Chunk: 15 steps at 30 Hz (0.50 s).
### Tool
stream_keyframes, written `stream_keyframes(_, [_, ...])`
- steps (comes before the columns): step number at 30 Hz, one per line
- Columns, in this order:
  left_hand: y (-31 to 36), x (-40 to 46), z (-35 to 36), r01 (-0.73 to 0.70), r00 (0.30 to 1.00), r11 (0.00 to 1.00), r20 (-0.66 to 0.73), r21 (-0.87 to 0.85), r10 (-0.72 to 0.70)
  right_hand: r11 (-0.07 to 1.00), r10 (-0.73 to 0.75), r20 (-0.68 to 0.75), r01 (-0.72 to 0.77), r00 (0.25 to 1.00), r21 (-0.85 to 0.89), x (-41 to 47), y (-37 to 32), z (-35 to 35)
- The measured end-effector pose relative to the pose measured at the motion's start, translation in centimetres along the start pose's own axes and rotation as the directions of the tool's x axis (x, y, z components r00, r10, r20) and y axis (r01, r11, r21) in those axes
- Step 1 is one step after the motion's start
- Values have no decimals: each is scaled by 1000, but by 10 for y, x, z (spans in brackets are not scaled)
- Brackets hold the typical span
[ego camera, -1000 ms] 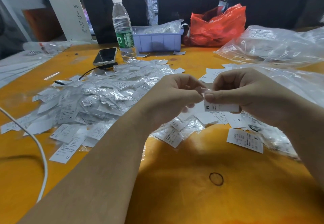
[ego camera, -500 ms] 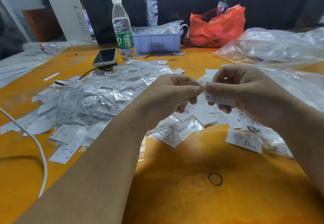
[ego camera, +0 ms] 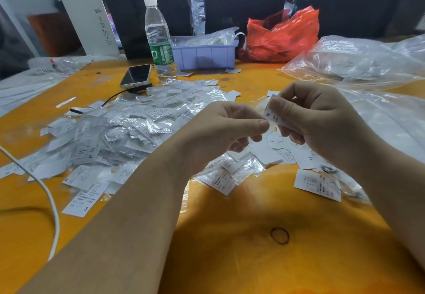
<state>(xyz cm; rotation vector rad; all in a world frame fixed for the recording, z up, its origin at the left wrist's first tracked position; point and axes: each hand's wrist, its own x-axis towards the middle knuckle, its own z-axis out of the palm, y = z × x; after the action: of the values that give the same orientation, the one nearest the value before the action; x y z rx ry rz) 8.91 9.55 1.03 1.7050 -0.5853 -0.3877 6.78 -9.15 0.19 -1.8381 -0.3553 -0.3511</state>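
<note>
My right hand [ego camera: 322, 121] pinches a small white size label marked M [ego camera: 272, 115] between thumb and fingers, tilted above the orange table [ego camera: 230, 259]. My left hand [ego camera: 220, 132] pinches a small clear plastic sleeve [ego camera: 262, 107] at the label's lower left edge. A big heap of bagged white labels [ego camera: 119, 132] lies to the left of my hands. Loose unbagged labels [ego camera: 317, 184] lie under and to the right of my hands.
At the back stand a water bottle [ego camera: 158, 40], a phone [ego camera: 136, 75], a lilac plastic bin [ego camera: 204, 54] and a red bag [ego camera: 282, 33]. Clear plastic bags [ego camera: 358, 63] cover the right side. A white cable [ego camera: 46, 192] curves at left; a rubber band [ego camera: 279, 235] lies near.
Both hands have lifted slightly, and the right hand has turned the M label from lying level to tilted upward. The left hand has drawn a little away from it.
</note>
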Motion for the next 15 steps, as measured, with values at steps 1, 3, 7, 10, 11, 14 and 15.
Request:
stream_keyframes(1, [0,0,0,1,1000,1000,-2,0,-1,1000,-5,-13,5,1000,-2,0,0,-1])
stream_keyframes(3, [0,0,0,2,1000,1000,-5,-5,-2,1000,-17,-44,17,999,5,0,1,-2])
stream_keyframes(7, [0,0,-1,-8,1000,1000,10,-3,8,999,-45,-77,46,996,13,1,1,-3])
stream_keyframes(10, [1,-1,-2,-9,1000,1000,17,-2,9,998,-54,-87,56,995,15,1,2,-4])
stream_keyframes(11, [1,-1,-2,-9,1000,1000,19,-4,10,998,-57,-90,59,994,15,1,3,-5])
stream_keyframes(14, [2,-1,-1,-9,1000,1000,22,-2,9,998,-62,-88,63,994,19,1,3,-6])
stream_keyframes(15, [2,-1,-1,-9,1000,1000,21,-1,9,998,-65,-83,66,994,18,1,3,-6])
